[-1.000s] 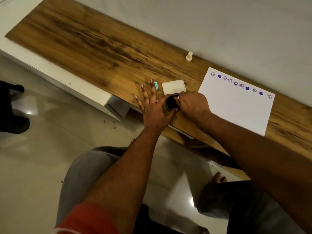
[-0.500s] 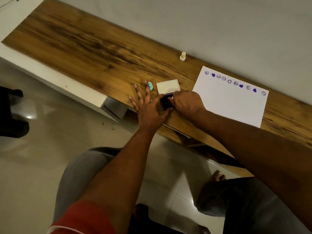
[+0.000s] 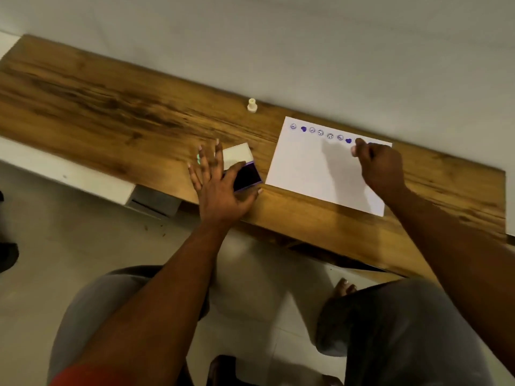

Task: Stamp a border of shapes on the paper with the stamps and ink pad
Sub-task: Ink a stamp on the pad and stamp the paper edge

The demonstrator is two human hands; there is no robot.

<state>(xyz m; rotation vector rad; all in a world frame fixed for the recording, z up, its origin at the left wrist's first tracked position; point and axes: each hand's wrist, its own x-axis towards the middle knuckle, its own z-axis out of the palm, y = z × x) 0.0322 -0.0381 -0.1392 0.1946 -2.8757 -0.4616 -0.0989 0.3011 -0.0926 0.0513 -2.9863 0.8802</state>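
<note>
A white paper (image 3: 315, 168) lies on the wooden table (image 3: 111, 107) with a row of purple circles and hearts along its far edge. My right hand (image 3: 380, 165) hovers over the paper's far right part, fingers pinched shut on a small stamp that is mostly hidden. My left hand (image 3: 220, 188) lies flat, fingers spread, with its thumb and index finger on either side of the dark purple ink pad (image 3: 248, 176). The pad's white lid (image 3: 237, 156) lies just behind it. A teal stamp (image 3: 198, 159) peeks out behind my left fingers. A cream stamp (image 3: 252, 105) stands near the wall.
The table runs along a white wall (image 3: 278, 37). Its long left part holds nothing but bare wood. My knees in grey shorts (image 3: 92, 316) and a bare foot (image 3: 342, 288) are below the table's front edge, over a pale tiled floor.
My right hand has left the ink pad and travelled right to the paper's far edge, covering the last stamped marks. My left hand stays by the pad. The camera has shifted.
</note>
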